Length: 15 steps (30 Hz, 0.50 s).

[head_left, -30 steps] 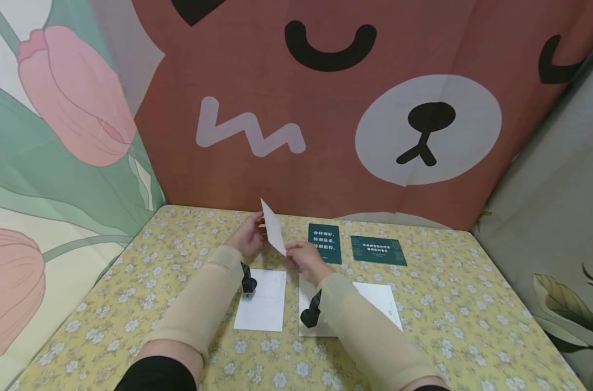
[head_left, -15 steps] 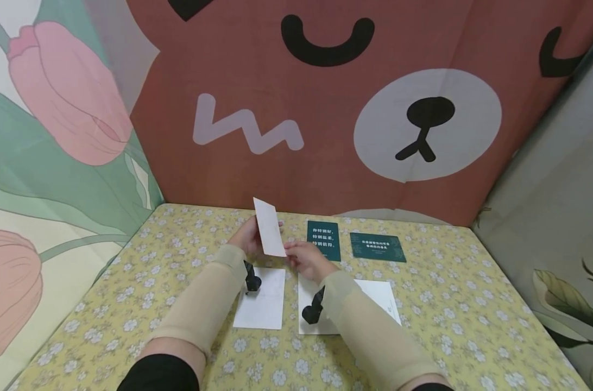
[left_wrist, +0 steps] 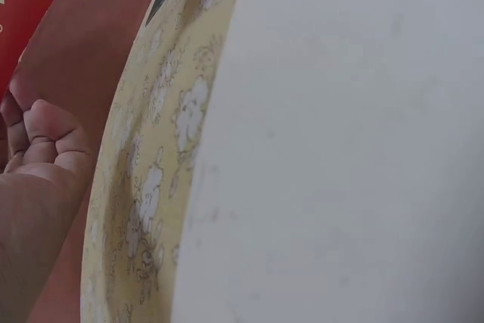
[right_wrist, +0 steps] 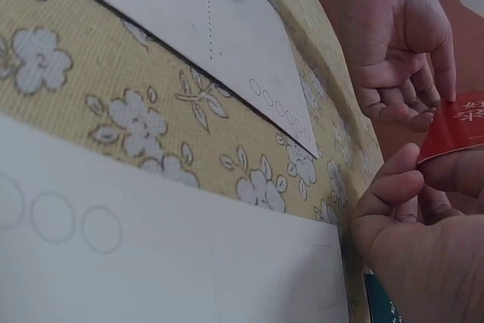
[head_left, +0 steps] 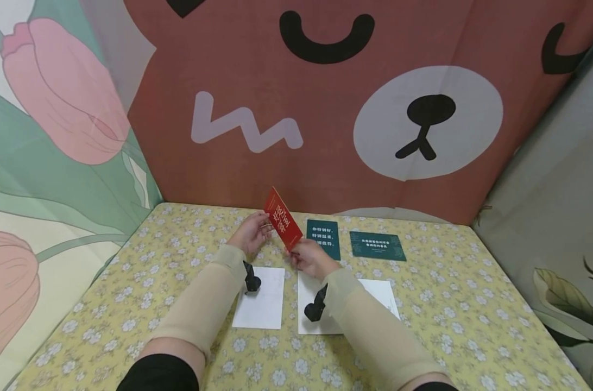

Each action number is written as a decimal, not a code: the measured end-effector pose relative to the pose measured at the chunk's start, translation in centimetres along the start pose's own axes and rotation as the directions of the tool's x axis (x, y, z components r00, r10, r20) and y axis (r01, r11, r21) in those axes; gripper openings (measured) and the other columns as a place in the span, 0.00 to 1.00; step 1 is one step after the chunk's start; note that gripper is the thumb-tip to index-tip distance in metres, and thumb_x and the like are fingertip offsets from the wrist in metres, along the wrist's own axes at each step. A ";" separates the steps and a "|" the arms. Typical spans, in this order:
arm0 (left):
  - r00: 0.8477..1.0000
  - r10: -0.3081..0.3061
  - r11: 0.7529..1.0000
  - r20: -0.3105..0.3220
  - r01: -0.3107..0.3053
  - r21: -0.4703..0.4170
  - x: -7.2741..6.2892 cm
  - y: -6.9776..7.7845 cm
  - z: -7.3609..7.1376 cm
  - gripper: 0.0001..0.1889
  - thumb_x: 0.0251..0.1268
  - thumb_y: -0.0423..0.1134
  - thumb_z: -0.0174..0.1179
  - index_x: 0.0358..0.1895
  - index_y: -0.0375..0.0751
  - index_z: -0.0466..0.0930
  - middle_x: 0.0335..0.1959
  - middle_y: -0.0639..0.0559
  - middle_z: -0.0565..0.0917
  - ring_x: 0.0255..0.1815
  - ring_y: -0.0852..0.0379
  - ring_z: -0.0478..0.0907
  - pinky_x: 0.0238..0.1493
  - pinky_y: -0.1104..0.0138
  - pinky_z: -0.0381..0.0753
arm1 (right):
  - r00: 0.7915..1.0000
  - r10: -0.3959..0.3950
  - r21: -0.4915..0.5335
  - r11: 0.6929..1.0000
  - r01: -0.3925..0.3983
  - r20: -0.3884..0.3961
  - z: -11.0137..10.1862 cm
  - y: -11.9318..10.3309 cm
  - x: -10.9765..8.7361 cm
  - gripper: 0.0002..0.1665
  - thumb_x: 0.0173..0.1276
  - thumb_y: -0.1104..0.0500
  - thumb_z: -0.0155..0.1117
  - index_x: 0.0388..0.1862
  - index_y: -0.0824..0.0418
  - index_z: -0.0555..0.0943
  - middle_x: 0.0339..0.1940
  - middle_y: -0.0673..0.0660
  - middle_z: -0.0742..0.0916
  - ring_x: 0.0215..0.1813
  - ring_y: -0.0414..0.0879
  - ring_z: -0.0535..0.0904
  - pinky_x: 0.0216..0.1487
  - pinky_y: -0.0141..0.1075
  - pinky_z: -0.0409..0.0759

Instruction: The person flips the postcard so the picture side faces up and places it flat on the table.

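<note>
A red postcard with pale lettering (head_left: 283, 220) is held up, tilted, above the far middle of the table. My right hand (head_left: 315, 258) pinches its lower right corner between thumb and fingers. At the card's upper left edge, my left hand (head_left: 250, 233) has its fingers loosely bent; in the right wrist view the left thumb (right_wrist: 445, 73) touches the card's edge. Below the hands lie a white card (head_left: 267, 307) on the left and more white cards (head_left: 382, 293) on the right, partly hidden by my right forearm.
Two dark green postcards with white writing lie farther back, one upright (head_left: 324, 231) and one sideways (head_left: 377, 247). A yellow floral cloth (head_left: 179, 304) covers the table. Printed fabric hangs (head_left: 228, 179) along the back and sides.
The held postcard has been turned over: its white side faced the camera before, and now its red side does. Both hands stay near the same place.
</note>
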<state>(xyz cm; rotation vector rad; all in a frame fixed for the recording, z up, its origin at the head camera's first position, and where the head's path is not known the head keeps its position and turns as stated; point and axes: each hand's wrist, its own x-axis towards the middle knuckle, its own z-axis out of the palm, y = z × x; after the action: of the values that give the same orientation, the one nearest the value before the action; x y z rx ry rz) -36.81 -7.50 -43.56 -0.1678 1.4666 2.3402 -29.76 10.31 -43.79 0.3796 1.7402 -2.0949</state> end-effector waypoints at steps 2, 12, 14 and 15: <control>1.000 0.006 1.000 0.005 -0.006 0.001 -0.1 0.0 -0.1 0.04 0.85 0.38 0.47 0.46 0.45 0.68 0.44 0.51 0.77 0.39 0.57 0.75 0.37 0.69 0.75 | 1.000 -0.002 0.003 1.000 0.002 0.003 -0.1 0.0 0.1 0.20 0.82 0.63 0.54 0.68 0.67 0.73 0.42 0.59 0.82 0.34 0.43 0.72 0.33 0.32 0.71; 0.998 0.046 0.999 -0.030 -0.046 0.001 0.2 -0.1 -0.7 0.04 0.85 0.36 0.47 0.46 0.42 0.70 0.38 0.53 0.79 0.34 0.60 0.75 0.40 0.68 0.76 | 0.998 -0.065 0.083 0.994 0.065 -0.001 -0.3 0.2 0.3 0.21 0.82 0.62 0.56 0.70 0.64 0.73 0.51 0.59 0.82 0.43 0.46 0.76 0.42 0.34 0.78; 0.997 0.049 0.999 -0.055 -0.048 0.017 0.3 0.0 -0.9 0.04 0.85 0.36 0.47 0.46 0.41 0.70 0.36 0.52 0.78 0.33 0.59 0.74 0.39 0.68 0.75 | 0.992 -0.121 0.096 0.988 0.123 -0.028 -0.3 0.2 0.4 0.20 0.82 0.61 0.56 0.68 0.64 0.74 0.51 0.58 0.82 0.44 0.46 0.77 0.46 0.36 0.78; 0.996 0.049 0.998 -0.070 -0.046 0.038 0.4 0.1 -1.0 0.04 0.85 0.36 0.47 0.46 0.40 0.70 0.35 0.52 0.78 0.33 0.59 0.73 0.38 0.68 0.75 | 0.987 -0.152 0.105 0.982 0.156 -0.046 -0.4 0.1 0.4 0.19 0.83 0.61 0.56 0.67 0.64 0.74 0.51 0.58 0.82 0.44 0.46 0.77 0.47 0.37 0.78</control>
<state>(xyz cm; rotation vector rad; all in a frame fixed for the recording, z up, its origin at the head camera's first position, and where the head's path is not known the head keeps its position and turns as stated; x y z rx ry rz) -37.30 -8.34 -44.08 -0.2104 1.5623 2.3652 -30.09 10.66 -44.15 0.3262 1.7306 -2.3124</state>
